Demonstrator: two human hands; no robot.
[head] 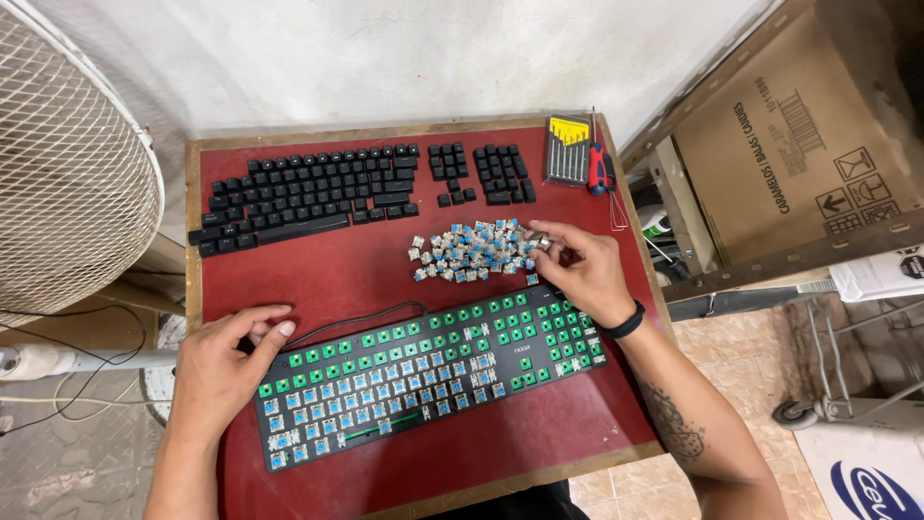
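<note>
The left hand (pixel 223 366), fingers loosely curled and grasping nothing, rests on the left end of the black stripped keyboard frame with green sockets (pixel 433 377) on the red wooden bench (pixel 337 274). The right hand (pixel 582 270) pinches 1 small switch from the pile of blue-topped key switches (pixel 467 252) above the frame.

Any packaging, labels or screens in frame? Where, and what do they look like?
Cardboard box: upper right on a metal shelf, brown, tilted, black printed text and handling symbols.
White package: right edge below the box, flat, dark print.
White box: bottom right corner, blue oval logo.
Screwdriver case: table's top right, clear, yellow insert.
No screens.
</note>
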